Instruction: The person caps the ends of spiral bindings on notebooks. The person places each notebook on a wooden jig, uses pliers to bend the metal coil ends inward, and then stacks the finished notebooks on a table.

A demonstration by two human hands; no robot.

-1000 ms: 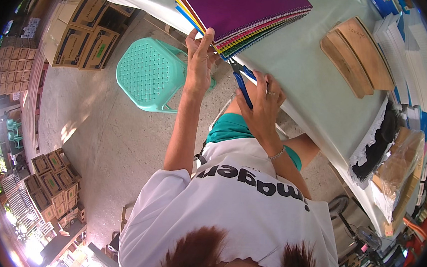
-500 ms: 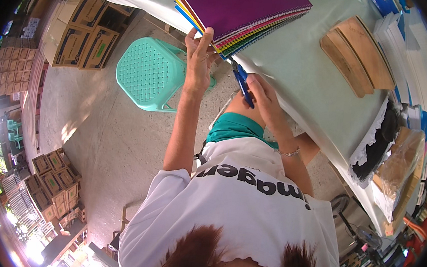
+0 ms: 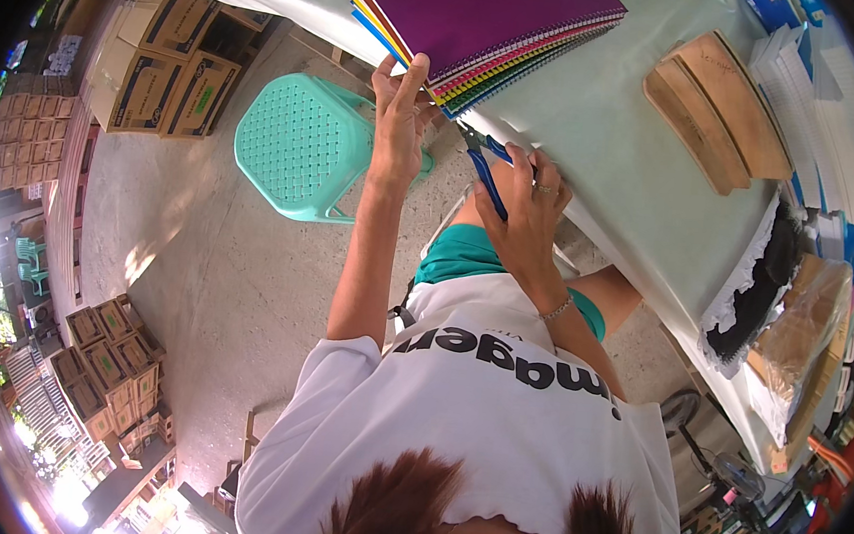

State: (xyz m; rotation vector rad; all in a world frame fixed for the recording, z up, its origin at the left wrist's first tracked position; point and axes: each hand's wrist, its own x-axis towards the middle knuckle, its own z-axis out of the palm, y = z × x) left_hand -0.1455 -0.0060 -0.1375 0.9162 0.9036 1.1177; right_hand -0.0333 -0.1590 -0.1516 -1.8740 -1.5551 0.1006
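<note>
A stack of spiral notebooks (image 3: 496, 22), a purple cover on top and pink, yellow, green and blue edges fanned beneath, lies at the table's near edge. My left hand (image 3: 398, 124) grips the stack's near left corner, thumb on top and some fingers hidden underneath. In my right hand (image 3: 532, 205) is a pair of pliers (image 3: 488, 183) with blue handles. Its handles are spread apart, and my fingers rest around the right one. The dark jaws point at the near corner of the wire bindings; whether they touch the wire I cannot tell.
A pale cloth covers the table (image 3: 595, 170). Curved wooden blocks (image 3: 725, 110) lie on its right, beside white paper stacks (image 3: 825, 118). A mint plastic stool (image 3: 301, 147) stands to the left on the concrete floor. Cardboard boxes (image 3: 177, 67) are piled farther left.
The pliers' handles have spread apart, and my right hand has turned so its back and fingers show more. My left hand stays at the notebooks' corner.
</note>
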